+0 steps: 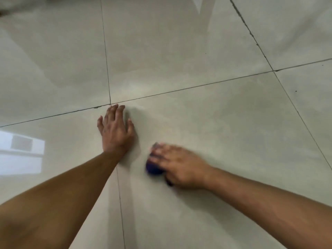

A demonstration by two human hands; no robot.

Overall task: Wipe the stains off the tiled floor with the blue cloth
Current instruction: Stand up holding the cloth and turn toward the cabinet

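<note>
Pale, glossy tiles fill the whole frame, the tiled floor (179, 51) crossed by thin dark grout lines (179, 90) that meet just above the centre-left. Over at the left edge, a bright window reflection (21, 151) shines off the tile. Moving in from the lower left, a bare forearm reaches up to the left hand (115, 129), and that hand lies flat on the floor, fingers spread and straight, fingertips just short of the grout crossing, grasping nothing. A soft shadow sits along its right side. Now to the right of it, near the centre of the frame, the blue cloth (152, 168) shows as a bunched dark-blue wad on the tile, blurred. The right hand (177, 164) is on top of it, coming in from the lower right, fingers laid over the cloth toward the left; the hand is smeared by blur, and whether those fingers curl round the wad or just press it down, I cannot tell. Farther right, a few tiny dark specks (295, 91) dot the tiles near the right edge.
</note>
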